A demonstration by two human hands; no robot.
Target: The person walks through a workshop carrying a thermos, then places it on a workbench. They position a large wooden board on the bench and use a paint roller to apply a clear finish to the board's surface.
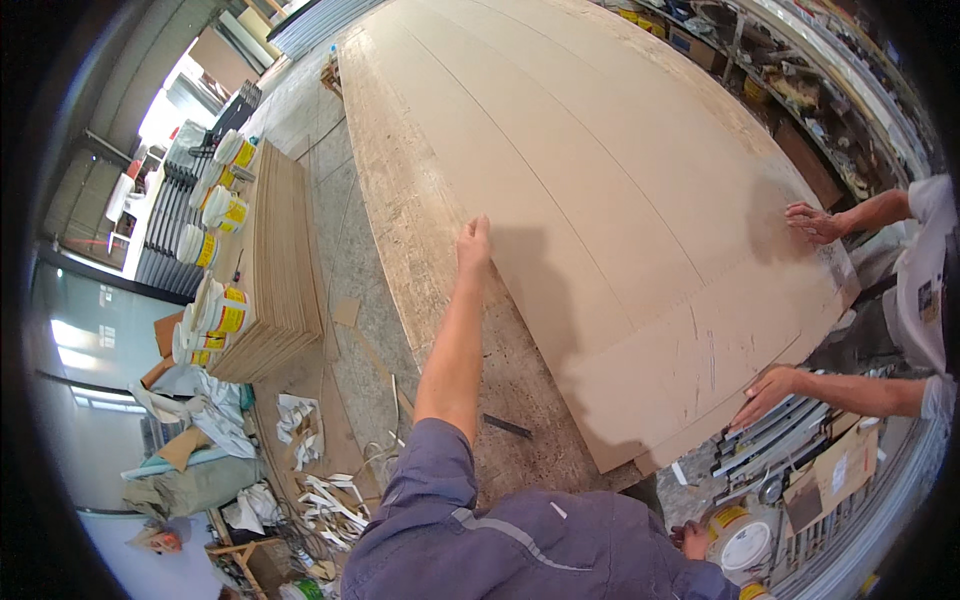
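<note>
A long light-brown board sheet covers most of a worn wooden table. My left arm reaches forward, and my left hand is closed at the sheet's left edge. What its fingers hold, if anything, is hidden. Low at my side, my right hand shows only in part beside a white bucket; its fingers are mostly hidden. Across the sheet, another person's hand hovers or rests near the right edge, and that person's other hand is at the near right corner.
To the left stands a stack of brown boards with several white-and-yellow buckets on top. White scraps and a crumpled sheet litter the floor. A dark strip lies by the near table edge. Shelves line the far right.
</note>
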